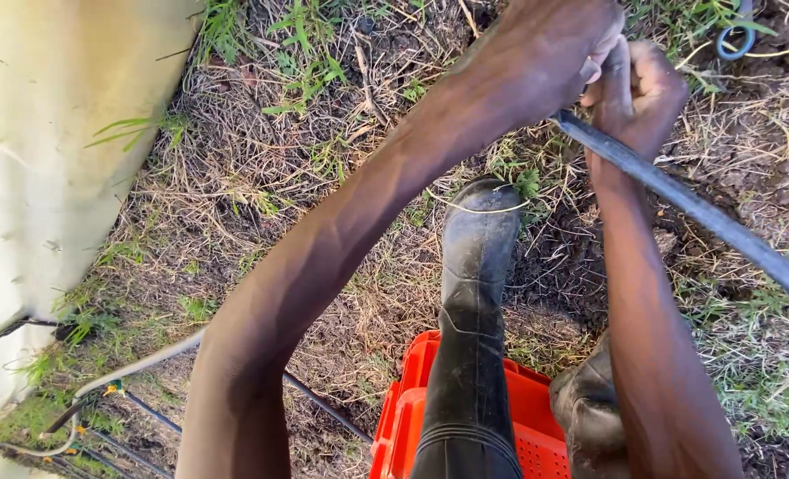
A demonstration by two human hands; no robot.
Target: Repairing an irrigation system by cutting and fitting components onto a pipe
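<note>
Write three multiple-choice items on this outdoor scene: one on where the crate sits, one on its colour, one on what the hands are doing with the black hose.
1. Where is the crate?
A. At the bottom of the view, under the rubber boot
B. On top of the pale sheet
C. Hanging from the hose

2. What colour is the crate?
A. Blue
B. Orange-red
C. Green

3. How do the hands meet the black hose?
A. Both hang clear of it
B. Only one touches it
C. The left hand and right hand both close on its end

Answers: 1 A, the boot stands across the crate at the lower edge. 2 B, its plastic is orange-red. 3 C, both hands grip the hose end together.
</note>
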